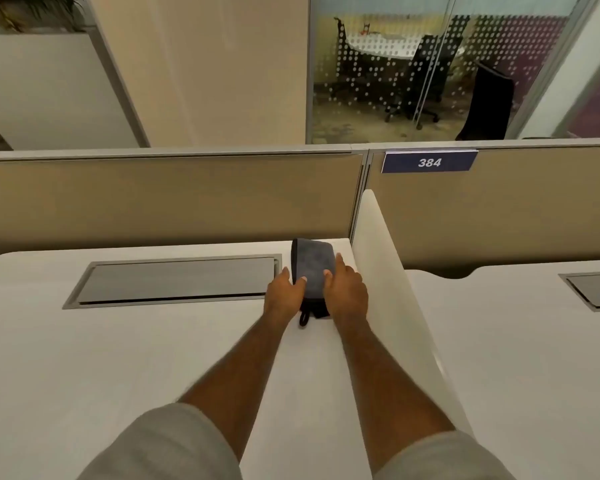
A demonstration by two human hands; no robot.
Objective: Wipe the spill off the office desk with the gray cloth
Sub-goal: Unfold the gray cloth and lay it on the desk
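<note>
A folded gray cloth point(313, 265) lies at the back right corner of the white office desk point(118, 358), close to the white side divider. A small dark loop hangs from its near edge. My left hand point(284, 296) rests against the cloth's left edge, with the thumb on top of it. My right hand point(345, 292) lies on the cloth's right side, fingers spread over it. Both hands touch the cloth, which stays flat on the desk. No spill shows on the desk surface.
A long gray cable hatch point(174, 282) is set into the desk left of the cloth. A tan partition point(153, 199) runs along the back. The white divider point(385, 271) bounds the right side, with a neighbouring desk point(534, 358) and a sign reading 384 point(429, 162) beyond.
</note>
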